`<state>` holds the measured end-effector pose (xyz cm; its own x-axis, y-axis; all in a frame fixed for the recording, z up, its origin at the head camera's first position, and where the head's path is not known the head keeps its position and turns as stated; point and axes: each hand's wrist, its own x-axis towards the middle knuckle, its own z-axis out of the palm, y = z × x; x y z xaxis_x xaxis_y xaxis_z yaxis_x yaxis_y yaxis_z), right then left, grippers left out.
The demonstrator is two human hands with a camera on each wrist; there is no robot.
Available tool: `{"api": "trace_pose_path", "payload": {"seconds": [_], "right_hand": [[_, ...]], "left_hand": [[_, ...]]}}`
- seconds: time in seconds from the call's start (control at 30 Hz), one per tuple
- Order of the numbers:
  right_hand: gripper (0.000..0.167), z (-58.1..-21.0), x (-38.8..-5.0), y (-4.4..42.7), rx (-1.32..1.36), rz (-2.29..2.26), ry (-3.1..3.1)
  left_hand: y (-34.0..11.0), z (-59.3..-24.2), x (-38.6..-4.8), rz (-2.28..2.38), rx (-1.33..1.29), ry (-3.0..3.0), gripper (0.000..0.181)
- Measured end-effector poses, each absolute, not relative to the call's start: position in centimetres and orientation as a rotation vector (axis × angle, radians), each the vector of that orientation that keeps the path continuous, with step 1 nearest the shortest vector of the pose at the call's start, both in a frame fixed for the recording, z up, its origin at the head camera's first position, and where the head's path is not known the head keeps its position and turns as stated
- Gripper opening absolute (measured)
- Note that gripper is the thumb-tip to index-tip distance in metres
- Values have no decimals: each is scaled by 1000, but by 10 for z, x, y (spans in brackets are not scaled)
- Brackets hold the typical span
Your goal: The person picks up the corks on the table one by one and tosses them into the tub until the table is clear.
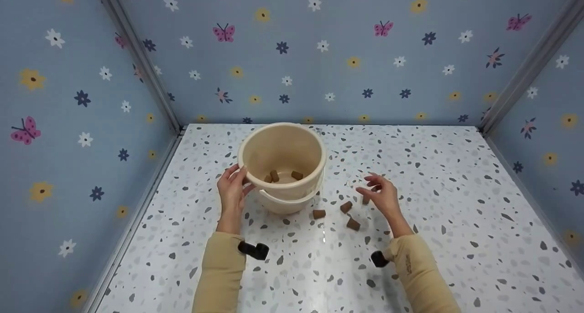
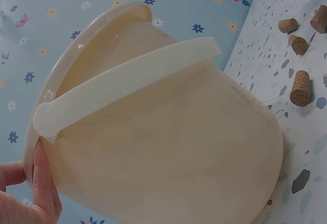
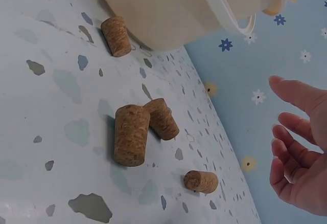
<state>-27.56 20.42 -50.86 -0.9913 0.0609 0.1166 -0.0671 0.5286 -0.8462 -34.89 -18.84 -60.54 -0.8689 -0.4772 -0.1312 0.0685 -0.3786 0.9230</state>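
Observation:
A cream bucket stands on the speckled table, several brown corks inside at its bottom. My left hand pinches its rim at the left, thumb and fingers on either side, also seen as the left hand in the left wrist view. Right of the bucket lie several corks, among them a cork, a cork and a cork. Above the rightmost one is my right hand, fingers loosely bent and holding nothing; the right wrist view shows the right hand clear of the corks.
The bucket's white handle hangs down on its near side. Patterned blue walls enclose the speckled tabletop at the back and both sides. Each sleeve carries a black wrist camera, one at the left.

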Motion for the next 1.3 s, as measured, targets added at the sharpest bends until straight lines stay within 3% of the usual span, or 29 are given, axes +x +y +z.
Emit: {"api": "trace_pose_path", "payload": {"seconds": [0.63,0.93,1.3], "right_hand": [[52,-533,-285,218,-194,1395,-2814],[56,-542,-286,222,-185,1424,-2856],[56,-550,-289,225,-213,1426,-2906]], "left_hand": [[-190,-612,-352,-2285,521,-1498,61],[-186,-572,-331,-2401,589,-1517,49],[-192,-611,-353,-2319,503,-1478,60]]}}
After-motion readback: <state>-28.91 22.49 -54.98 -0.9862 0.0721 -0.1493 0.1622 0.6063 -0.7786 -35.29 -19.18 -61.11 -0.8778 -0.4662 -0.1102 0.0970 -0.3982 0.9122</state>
